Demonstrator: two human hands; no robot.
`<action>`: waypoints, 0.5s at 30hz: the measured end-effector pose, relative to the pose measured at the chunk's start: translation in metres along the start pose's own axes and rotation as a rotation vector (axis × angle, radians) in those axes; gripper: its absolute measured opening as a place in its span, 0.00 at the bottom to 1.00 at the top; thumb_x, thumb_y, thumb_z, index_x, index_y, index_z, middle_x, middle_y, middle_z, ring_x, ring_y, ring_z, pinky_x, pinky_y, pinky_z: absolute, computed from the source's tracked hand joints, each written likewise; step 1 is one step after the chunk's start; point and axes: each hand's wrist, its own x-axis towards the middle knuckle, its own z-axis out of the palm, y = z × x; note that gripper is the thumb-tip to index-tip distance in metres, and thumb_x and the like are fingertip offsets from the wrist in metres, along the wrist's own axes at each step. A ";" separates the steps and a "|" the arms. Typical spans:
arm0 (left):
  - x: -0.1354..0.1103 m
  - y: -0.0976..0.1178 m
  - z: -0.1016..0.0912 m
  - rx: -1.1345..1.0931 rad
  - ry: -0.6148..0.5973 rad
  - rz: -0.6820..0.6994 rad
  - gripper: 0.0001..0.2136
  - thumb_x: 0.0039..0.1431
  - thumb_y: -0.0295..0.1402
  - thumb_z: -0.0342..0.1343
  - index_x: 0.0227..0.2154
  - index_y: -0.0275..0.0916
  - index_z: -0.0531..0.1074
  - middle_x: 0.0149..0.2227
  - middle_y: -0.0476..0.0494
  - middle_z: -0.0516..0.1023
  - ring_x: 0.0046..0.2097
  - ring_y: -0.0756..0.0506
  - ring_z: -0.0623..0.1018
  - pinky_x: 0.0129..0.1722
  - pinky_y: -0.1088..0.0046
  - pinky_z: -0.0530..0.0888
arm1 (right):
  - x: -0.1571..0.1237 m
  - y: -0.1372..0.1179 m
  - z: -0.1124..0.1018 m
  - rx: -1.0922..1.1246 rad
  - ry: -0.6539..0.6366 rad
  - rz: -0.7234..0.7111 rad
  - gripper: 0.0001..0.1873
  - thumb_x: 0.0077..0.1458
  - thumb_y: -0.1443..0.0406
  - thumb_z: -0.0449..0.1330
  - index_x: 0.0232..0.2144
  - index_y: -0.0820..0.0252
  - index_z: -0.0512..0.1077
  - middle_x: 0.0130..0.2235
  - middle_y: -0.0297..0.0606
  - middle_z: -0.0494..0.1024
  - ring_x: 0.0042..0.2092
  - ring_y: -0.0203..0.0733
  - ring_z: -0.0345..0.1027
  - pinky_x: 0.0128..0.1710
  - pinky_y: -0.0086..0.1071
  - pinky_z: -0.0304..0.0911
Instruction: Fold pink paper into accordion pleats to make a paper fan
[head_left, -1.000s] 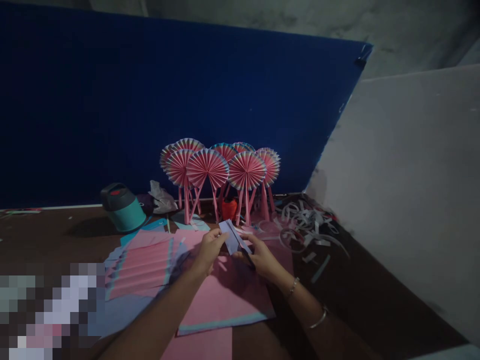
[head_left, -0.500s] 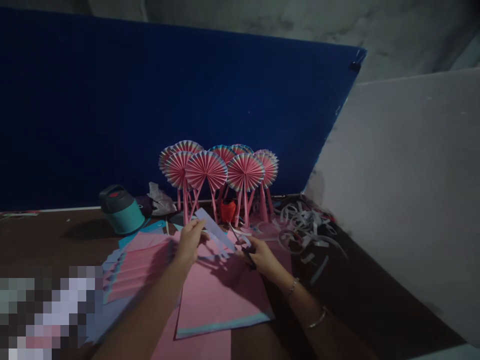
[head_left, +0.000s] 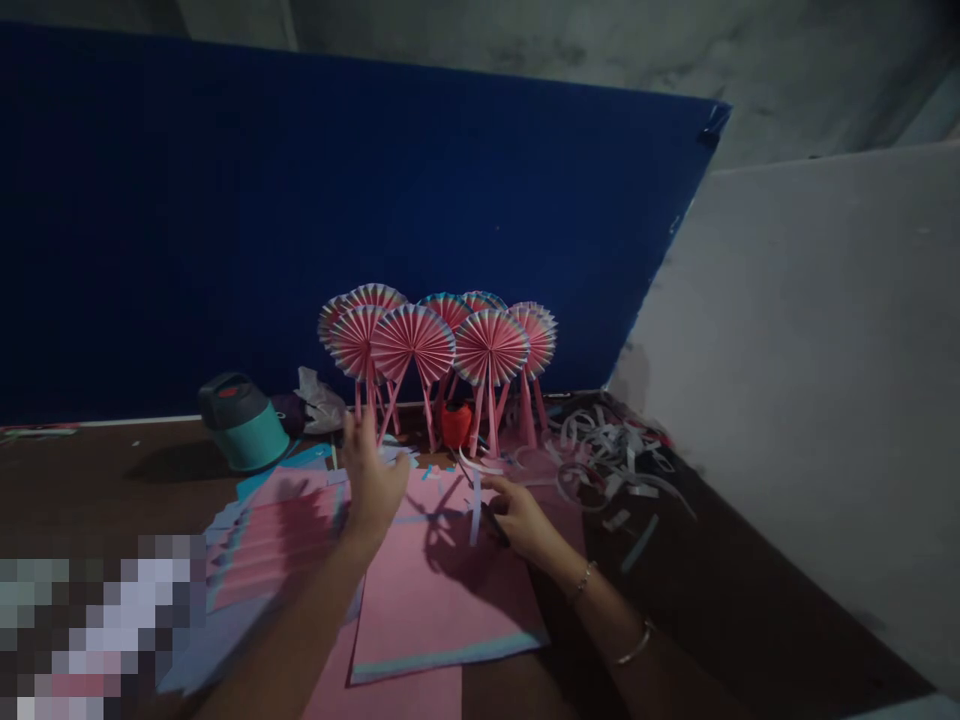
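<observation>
My left hand [head_left: 371,485] is raised with its fingers stretched up and the thumb apart, holding nothing. Just behind its thumb lie small pale paper pieces [head_left: 396,456]. My right hand [head_left: 529,520] is closed around a pair of scissors [head_left: 495,524], its blades pointing up and away from me. A thin pale paper strip [head_left: 475,512] hangs beside the blades, close to the right fingertips; what holds it is hard to make out. Beneath both hands lies a large pink paper sheet [head_left: 442,605] with a pale blue edge. Pleated pink paper [head_left: 281,540] rests under the left forearm.
Several pink pleated paper fans [head_left: 413,343] stand at the back, with a red spool [head_left: 456,425] among their handles. Curled paper offcuts [head_left: 619,450] heap at the right. A teal and black container [head_left: 247,425] is at the left. A blue board [head_left: 450,180] rises behind.
My left hand has let go of the wide pale paper strip and opened, moving slightly left. Small pieces now lie behind it. My right hand keeps the scissors nearly in place.
</observation>
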 end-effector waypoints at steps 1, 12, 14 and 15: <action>-0.004 0.012 -0.001 0.056 -0.135 0.140 0.32 0.48 0.21 0.52 0.58 0.43 0.59 0.60 0.39 0.63 0.61 0.38 0.61 0.61 0.55 0.57 | 0.000 0.001 0.000 0.004 -0.007 -0.004 0.22 0.35 0.64 0.60 0.38 0.62 0.67 0.13 0.19 0.64 0.14 0.29 0.55 0.14 0.22 0.51; -0.025 0.042 0.004 0.004 -0.862 0.502 0.17 0.53 0.21 0.50 0.40 0.43 0.76 0.41 0.42 0.80 0.44 0.42 0.76 0.48 0.61 0.69 | 0.002 0.008 -0.006 -0.113 -0.050 -0.040 0.20 0.37 0.59 0.64 0.33 0.60 0.65 0.15 0.22 0.64 0.15 0.31 0.56 0.15 0.24 0.49; -0.019 0.040 0.002 -0.172 -0.685 0.294 0.13 0.54 0.24 0.51 0.36 0.44 0.79 0.38 0.42 0.81 0.42 0.43 0.77 0.46 0.65 0.71 | 0.001 0.003 -0.010 -0.263 0.001 -0.045 0.18 0.40 0.61 0.65 0.34 0.60 0.66 0.16 0.24 0.66 0.17 0.32 0.58 0.16 0.24 0.49; -0.015 0.040 0.000 -0.260 -0.571 0.165 0.11 0.53 0.26 0.53 0.34 0.43 0.79 0.37 0.42 0.81 0.41 0.43 0.78 0.45 0.66 0.71 | 0.000 -0.001 -0.014 -0.367 0.057 -0.060 0.16 0.41 0.63 0.64 0.34 0.60 0.66 0.18 0.26 0.68 0.19 0.34 0.61 0.18 0.25 0.50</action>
